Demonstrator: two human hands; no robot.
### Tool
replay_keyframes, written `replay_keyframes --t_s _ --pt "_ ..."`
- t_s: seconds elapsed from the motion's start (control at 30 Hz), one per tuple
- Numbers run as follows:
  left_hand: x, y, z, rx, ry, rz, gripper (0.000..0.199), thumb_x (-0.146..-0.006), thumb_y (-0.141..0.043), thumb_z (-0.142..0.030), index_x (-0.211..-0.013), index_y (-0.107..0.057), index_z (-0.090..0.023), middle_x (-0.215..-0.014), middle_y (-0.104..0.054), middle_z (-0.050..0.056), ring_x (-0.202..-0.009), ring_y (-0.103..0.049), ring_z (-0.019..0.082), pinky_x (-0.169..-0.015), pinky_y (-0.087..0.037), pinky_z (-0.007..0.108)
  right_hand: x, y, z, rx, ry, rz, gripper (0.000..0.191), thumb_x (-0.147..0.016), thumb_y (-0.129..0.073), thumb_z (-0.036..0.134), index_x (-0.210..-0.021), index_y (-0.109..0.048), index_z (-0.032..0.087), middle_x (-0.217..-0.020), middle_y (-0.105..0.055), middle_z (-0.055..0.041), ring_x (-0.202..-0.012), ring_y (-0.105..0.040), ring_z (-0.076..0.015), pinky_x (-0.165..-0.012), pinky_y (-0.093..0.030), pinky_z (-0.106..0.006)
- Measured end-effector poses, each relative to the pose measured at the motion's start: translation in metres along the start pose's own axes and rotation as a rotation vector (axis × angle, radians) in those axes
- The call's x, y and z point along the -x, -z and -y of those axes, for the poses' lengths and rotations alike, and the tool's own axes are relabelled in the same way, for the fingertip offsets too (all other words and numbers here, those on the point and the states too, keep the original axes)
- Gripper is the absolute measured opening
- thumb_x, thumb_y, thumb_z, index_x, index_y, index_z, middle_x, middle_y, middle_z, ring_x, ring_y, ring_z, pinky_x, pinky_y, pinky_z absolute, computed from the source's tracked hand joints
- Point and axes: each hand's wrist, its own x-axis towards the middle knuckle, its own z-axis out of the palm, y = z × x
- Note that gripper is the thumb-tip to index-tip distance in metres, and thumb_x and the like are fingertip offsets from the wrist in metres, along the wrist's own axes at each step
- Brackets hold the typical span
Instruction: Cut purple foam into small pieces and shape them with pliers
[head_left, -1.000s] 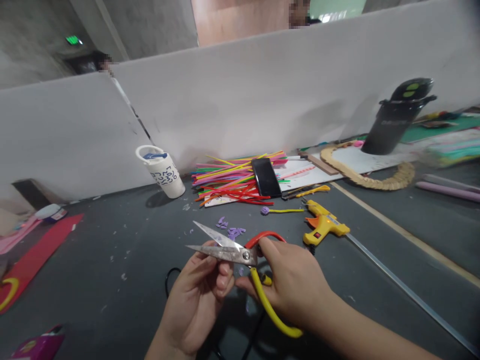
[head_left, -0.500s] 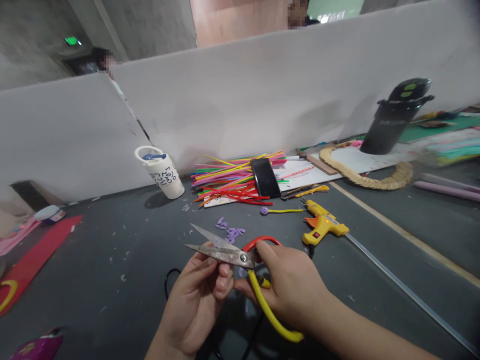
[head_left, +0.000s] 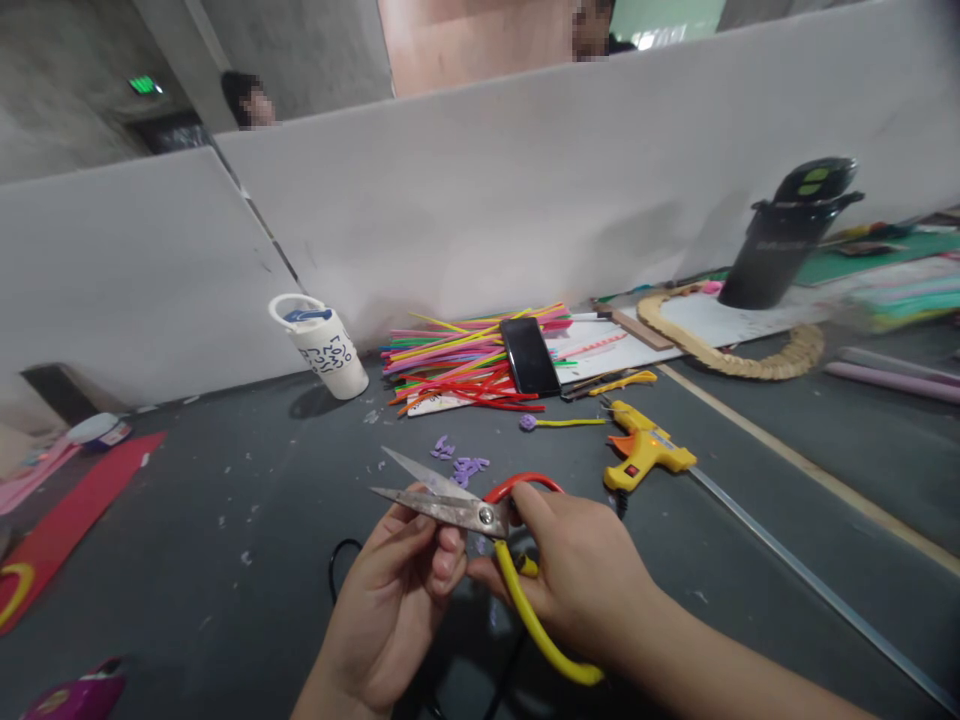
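My right hand [head_left: 577,560] grips a pair of scissors [head_left: 487,517] with one red and one yellow handle. The blades stand apart and point left, over the fingers of my left hand [head_left: 397,590]. Those fingers are curled together just under the lower blade; whatever is between them is hidden. Beyond the blades, small purple snippets [head_left: 469,470] lie on the dark table. A yellow stem with a fuzzy purple ball [head_left: 528,423] at its end rests farther back.
A yellow glue gun [head_left: 649,445] with a long glue stick lies to the right. Behind are colourful pipe cleaners [head_left: 450,355], a phone [head_left: 531,355] and a white cup [head_left: 330,355]. A black tumbler [head_left: 776,250] stands at back right. A white partition [head_left: 465,200] closes off the back.
Both hands and the scissors have hardly moved. Behind the partition, a person's head at the left has shifted to the right.
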Motion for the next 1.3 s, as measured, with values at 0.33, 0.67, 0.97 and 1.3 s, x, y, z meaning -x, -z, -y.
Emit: replay_keyframes --t_s 0.33,0.67,0.97,1.3 --pt "0.0004 0.0041 0.0 0.013 0.0 0.004 0.011 -0.063 -0.072 -0.006 -0.069 -0.07 -0.014 -0.057 -0.064 0.003 -0.047 -0.054 0.005 -0.045 -0.043 0.012 -0.0002 0.0004 0.0001 0.001 -0.024 0.044 0.044 -0.08 -0.038 0.061 -0.076 -0.051 0.019 -0.063 -0.061 -0.0047 -0.056 -0.059 -0.0214 -0.049 -0.026 -0.028" --pt "-0.002 0.0018 -0.0004 0.001 0.005 -0.01 0.008 -0.063 -0.074 -0.008 -0.067 -0.069 -0.014 -0.056 -0.063 0.003 -0.047 -0.053 0.004 -0.045 -0.042 0.012 0.0001 -0.0005 -0.0003 0.052 -0.029 0.025 0.049 -0.077 -0.041 0.066 -0.074 -0.052 0.019 -0.057 -0.06 -0.004 -0.053 -0.059 -0.0216 -0.048 -0.022 -0.027" --pt "-0.0021 0.0019 -0.0003 -0.213 -0.169 -0.091 0.002 -0.072 -0.067 -0.014 -0.072 -0.066 -0.016 -0.062 -0.062 0.0 -0.051 -0.053 0.006 -0.048 -0.043 0.014 -0.0053 0.0075 0.0007 -0.029 -0.127 0.12 0.044 -0.073 -0.051 0.065 -0.077 -0.05 0.021 -0.065 -0.063 -0.0016 -0.062 -0.061 -0.0222 -0.051 -0.028 -0.027" --pt "0.0004 0.0019 0.0068 -0.544 -0.518 -0.192 0.003 -0.073 -0.067 -0.021 -0.075 -0.067 -0.019 -0.069 -0.064 -0.002 -0.061 -0.057 0.01 -0.059 -0.047 0.019 -0.0027 0.0072 0.0061 -0.041 -0.124 0.217 0.05 -0.069 -0.056 0.066 -0.087 -0.052 0.02 -0.075 -0.065 -0.004 -0.07 -0.063 -0.0268 -0.056 -0.034 -0.03"
